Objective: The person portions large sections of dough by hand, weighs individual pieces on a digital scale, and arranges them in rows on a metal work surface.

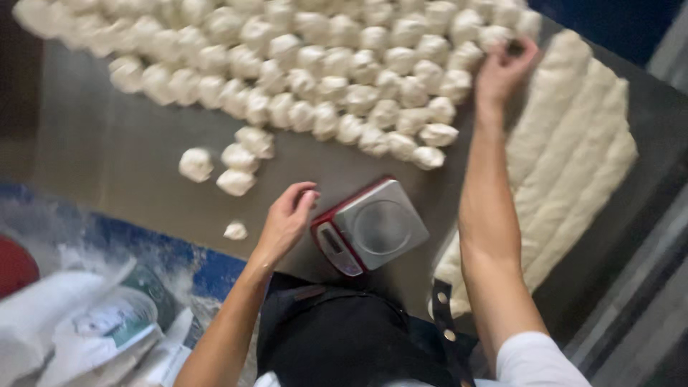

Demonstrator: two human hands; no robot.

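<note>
My left hand (288, 217) hovers with curled fingers just left of a small red kitchen scale (368, 226) with a bare steel platform; nothing shows in the hand. My right hand (503, 68) reaches far across the table, fingers pinched at the edge of a large heap of white dough pieces (322, 64); whether it grips one is hidden. Long ropes of dough (573, 150) lie to the right of my right arm. A small dough scrap (235, 231) and a few loose pieces (236, 161) sit left of my left hand.
The steel table (107, 143) holds all the dough. Flour-dusted white sacks (86, 322) and a blue floor patch (179, 251) lie at the lower left. A dark apron (344, 337) covers my front. The table's right edge (645, 236) runs diagonally.
</note>
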